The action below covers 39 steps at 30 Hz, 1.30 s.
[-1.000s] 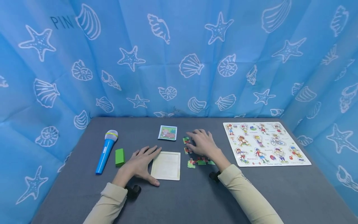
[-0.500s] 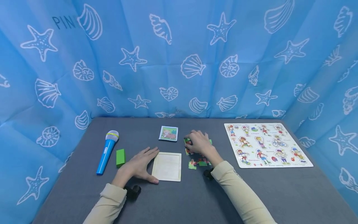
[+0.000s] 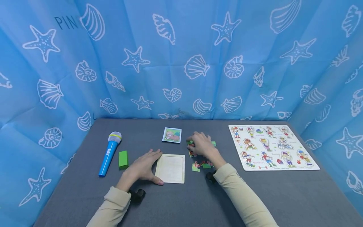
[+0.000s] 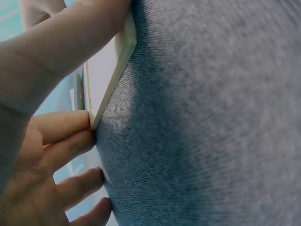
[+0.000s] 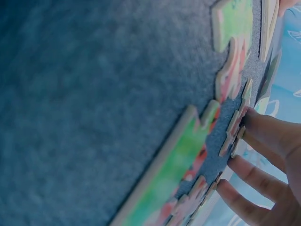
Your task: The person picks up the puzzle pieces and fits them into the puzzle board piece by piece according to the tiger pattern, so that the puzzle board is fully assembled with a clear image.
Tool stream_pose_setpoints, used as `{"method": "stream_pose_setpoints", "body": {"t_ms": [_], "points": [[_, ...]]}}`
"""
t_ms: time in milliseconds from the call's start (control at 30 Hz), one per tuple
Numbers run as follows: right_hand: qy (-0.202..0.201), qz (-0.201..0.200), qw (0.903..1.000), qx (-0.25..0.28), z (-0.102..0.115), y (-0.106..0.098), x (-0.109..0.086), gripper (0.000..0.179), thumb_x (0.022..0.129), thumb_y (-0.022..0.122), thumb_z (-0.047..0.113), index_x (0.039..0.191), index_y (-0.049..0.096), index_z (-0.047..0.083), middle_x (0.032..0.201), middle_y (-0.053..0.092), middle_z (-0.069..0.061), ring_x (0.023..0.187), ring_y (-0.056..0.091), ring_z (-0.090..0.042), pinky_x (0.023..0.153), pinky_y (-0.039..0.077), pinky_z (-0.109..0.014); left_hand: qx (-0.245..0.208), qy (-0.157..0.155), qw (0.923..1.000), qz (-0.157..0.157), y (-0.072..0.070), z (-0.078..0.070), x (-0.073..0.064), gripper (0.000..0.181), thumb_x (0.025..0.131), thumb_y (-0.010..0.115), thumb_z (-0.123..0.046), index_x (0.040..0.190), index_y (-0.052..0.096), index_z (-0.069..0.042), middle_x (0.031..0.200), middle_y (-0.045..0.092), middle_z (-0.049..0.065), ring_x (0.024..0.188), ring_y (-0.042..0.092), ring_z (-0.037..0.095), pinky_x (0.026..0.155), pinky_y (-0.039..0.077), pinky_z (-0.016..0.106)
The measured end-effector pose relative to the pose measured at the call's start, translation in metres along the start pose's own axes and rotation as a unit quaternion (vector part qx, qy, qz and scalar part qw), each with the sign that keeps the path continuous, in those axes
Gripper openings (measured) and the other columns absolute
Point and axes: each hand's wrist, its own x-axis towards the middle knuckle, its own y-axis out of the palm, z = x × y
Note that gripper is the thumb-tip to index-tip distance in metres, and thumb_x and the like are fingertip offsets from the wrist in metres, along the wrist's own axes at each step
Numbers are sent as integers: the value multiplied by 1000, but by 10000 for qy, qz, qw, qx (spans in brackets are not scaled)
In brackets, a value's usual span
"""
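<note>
My left hand holds the left side of a square, pale wooden puzzle tray. Its thumb lies at the near corner and its fingers at the far corner; the left wrist view shows fingertips against the tray's edge. To the right of the tray, my right hand bends over loose jigsaw pieces. Thumb and fingertips pinch a green-and-red jigsaw piece, partly hidden by the hand. Other jigsaw pieces lie under and just in front of the palm, seen edge-on as a green piece in the right wrist view.
Behind the tray lies a small picture card. A green block and a blue toy microphone are left of my left hand. A large white peg-puzzle board sits at the right. A blue shell-print curtain hangs behind the grey table.
Over the last second my right hand has drawn its fingers together on the jigsaw piece and its forearm has shifted slightly left. My left hand stays at the tray. The view has shifted slightly.
</note>
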Motion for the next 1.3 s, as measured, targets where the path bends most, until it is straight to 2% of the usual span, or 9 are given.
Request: {"method": "stream_pose_setpoints", "body": {"t_ms": [167, 333, 467, 567, 633, 833, 1033, 1133, 1300], "points": [[-62, -112, 9999, 36, 1, 1, 1, 29, 96, 73, 27, 121, 76, 15, 117, 69, -10, 111, 60, -35, 106, 37, -72, 16, -29, 10000, -21, 2, 0, 0, 118, 65, 92, -59, 157, 39, -7, 167, 35, 14, 157, 25, 42, 120, 29, 66], [-242, -328, 9990, 158, 8, -1, -3, 29, 97, 70, 28, 122, 76, 15, 114, 70, -10, 104, 62, -34, 100, 43, -69, 104, -74, 9999, -32, 4, 2, -1, 118, 65, 90, -62, 158, 39, -9, 167, 34, 13, 157, 25, 41, 120, 29, 66], [-394, -553, 9976, 144, 20, -5, -7, 28, 96, 71, 28, 120, 77, 14, 108, 70, -10, 92, 62, -30, 80, 52, -54, 132, -32, 9999, -29, 3, 4, -2, 119, 66, 88, -65, 158, 38, -10, 167, 33, 12, 157, 25, 41, 120, 30, 66], [-585, -693, 9957, 168, 30, -6, -10, 27, 95, 73, 27, 117, 78, 13, 102, 71, -10, 80, 59, -25, 62, 46, -40, 112, 148, 9998, 2, 0, 6, -3, 120, 67, 88, -65, 158, 37, -6, 167, 33, 15, 156, 25, 44, 120, 30, 66], [-712, -741, 9944, 227, 37, -5, -12, 26, 94, 74, 27, 114, 79, 12, 98, 70, -10, 76, 57, -22, 58, 42, -34, 42, 239, 9997, 76, -3, 9, -4, 121, 67, 89, -63, 159, 35, -5, 168, 32, 16, 156, 24, 44, 121, 29, 65], [-854, -559, 9935, 503, 55, -1, -16, 25, 94, 75, 26, 111, 79, 9, 98, 71, -9, 71, 54, -16, 57, 41, -29, -352, 243, 9987, 280, -13, 14, -6, 117, 68, 94, -48, 159, 35, -5, 168, 30, 16, 158, 21, 43, 121, 28, 66], [-970, -376, 9925, 637, 68, 5, -19, 24, 95, 73, 28, 112, 79, 11, 109, 74, -9, 70, 61, -16, 51, 44, -27, -335, 102, 9990, 274, -11, 11, -3, 115, 67, 95, -46, 159, 36, -8, 169, 30, 13, 158, 20, 41, 118, 28, 70], [-1062, -290, 9923, 567, 76, 11, -20, 25, 95, 73, 29, 112, 79, 12, 110, 77, -7, 71, 63, -15, 51, 44, -26, -370, 142, 9989, 265, -11, 10, -2, 115, 68, 94, -47, 159, 36, -9, 169, 30, 13, 158, 20, 41, 119, 28, 70], [-1024, -67, 9942, 335, 87, 22, -20, 28, 94, 74, 32, 117, 78, 17, 105, 74, -4, 70, 57, -12, 51, 39, -24, -426, 179, 9986, 248, -10, 10, -2, 116, 68, 94, -47, 160, 35, -9, 169, 30, 15, 158, 21, 42, 118, 27, 71]]}}
